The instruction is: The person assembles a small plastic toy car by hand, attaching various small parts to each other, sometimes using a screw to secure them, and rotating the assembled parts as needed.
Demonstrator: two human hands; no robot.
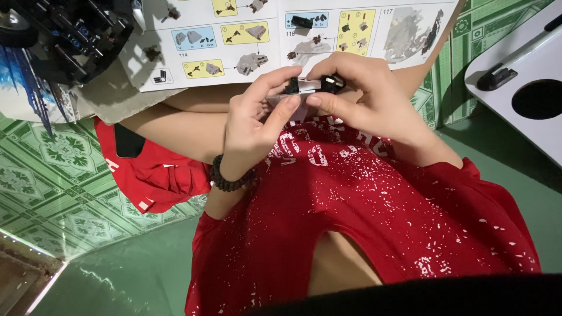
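Assembly [309, 86] pinched between fingertips (both hands).

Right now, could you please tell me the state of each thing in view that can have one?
Left hand: pinching the small grey and black brick assembly.
Right hand: gripping the same assembly.
Instruction booklet: open, lying flat.
Dark model vehicle: partly built, untouched.
Bead bracelet: on left wrist.

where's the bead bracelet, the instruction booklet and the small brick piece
bead bracelet [229, 178], head view, on its dark beads
instruction booklet [234, 41], head view, left page
small brick piece [310, 85], head view, its pale middle
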